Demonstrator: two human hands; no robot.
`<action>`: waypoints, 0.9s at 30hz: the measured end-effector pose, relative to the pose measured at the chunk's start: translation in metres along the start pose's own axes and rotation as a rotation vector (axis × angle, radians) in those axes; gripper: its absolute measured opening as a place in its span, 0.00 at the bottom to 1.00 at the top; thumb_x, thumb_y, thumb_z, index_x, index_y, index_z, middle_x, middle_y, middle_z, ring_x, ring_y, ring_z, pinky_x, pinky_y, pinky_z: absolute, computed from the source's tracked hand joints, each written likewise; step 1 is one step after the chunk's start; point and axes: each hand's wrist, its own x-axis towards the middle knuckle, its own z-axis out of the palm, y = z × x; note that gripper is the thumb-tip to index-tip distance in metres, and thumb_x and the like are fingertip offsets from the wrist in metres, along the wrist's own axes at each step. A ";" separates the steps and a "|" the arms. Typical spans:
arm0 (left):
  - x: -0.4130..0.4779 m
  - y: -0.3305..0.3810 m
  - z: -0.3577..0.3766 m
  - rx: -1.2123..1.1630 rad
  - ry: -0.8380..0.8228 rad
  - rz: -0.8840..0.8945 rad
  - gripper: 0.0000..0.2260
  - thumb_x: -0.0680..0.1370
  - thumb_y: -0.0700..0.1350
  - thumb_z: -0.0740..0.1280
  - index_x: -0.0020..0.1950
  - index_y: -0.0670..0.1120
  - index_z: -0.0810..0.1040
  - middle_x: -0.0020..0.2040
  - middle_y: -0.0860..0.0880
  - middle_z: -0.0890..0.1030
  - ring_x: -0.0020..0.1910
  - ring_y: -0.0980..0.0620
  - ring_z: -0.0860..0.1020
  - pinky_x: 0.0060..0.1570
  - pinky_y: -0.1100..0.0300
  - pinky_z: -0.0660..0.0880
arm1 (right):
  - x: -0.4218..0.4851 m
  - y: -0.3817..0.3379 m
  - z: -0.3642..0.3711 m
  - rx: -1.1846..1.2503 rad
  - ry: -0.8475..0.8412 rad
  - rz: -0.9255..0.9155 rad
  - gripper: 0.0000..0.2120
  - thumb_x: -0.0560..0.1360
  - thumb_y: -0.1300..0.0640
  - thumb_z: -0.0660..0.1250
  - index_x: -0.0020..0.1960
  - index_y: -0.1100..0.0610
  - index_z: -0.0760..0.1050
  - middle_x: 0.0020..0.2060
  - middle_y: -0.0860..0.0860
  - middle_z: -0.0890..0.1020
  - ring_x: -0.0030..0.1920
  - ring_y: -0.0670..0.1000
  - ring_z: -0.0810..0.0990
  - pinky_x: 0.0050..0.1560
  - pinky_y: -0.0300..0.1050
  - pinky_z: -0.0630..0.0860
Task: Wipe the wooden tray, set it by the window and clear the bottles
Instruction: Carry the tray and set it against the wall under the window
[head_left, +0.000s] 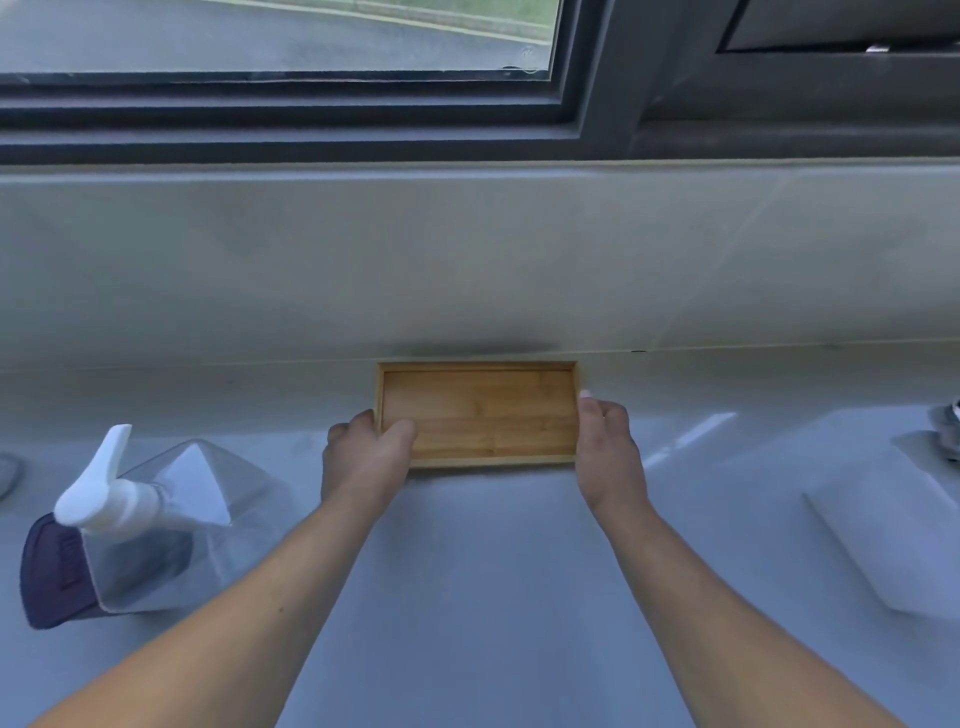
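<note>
A small rectangular wooden tray (478, 413) lies flat on the pale countertop, its far edge against the backsplash below the window (280, 47). My left hand (366, 457) grips the tray's left end, thumb inside the rim. At the right end, my right hand (605, 447) holds the rim with fingers curled around it. The tray holds nothing. At the left stands a clear spray bottle (156, 514) with a white trigger head, apart from both hands.
A dark blue cloth (49, 577) lies beside the spray bottle at the far left. A white basin (893, 540) and part of a metal tap (950, 431) are at the right. The grey countertop (483, 597) stretches toward me between my arms.
</note>
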 end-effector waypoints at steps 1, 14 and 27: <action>0.002 0.003 0.001 0.002 0.001 -0.001 0.16 0.67 0.58 0.60 0.48 0.50 0.73 0.56 0.51 0.69 0.52 0.44 0.76 0.48 0.51 0.71 | 0.003 -0.001 0.000 0.004 0.004 0.001 0.23 0.82 0.31 0.52 0.60 0.48 0.71 0.47 0.42 0.79 0.47 0.40 0.75 0.41 0.38 0.66; 0.025 0.019 0.007 0.058 -0.008 -0.042 0.20 0.66 0.58 0.60 0.54 0.51 0.70 0.58 0.49 0.67 0.56 0.42 0.73 0.57 0.47 0.74 | 0.032 -0.011 0.009 -0.019 0.025 -0.013 0.24 0.80 0.31 0.52 0.59 0.50 0.71 0.43 0.46 0.79 0.44 0.42 0.75 0.38 0.40 0.66; 0.004 0.005 -0.003 0.059 -0.047 0.076 0.35 0.72 0.56 0.64 0.80 0.51 0.65 0.75 0.45 0.69 0.72 0.42 0.70 0.61 0.49 0.73 | -0.006 -0.012 0.013 -0.122 0.019 -0.101 0.31 0.82 0.38 0.61 0.81 0.51 0.63 0.77 0.54 0.72 0.75 0.58 0.71 0.73 0.55 0.69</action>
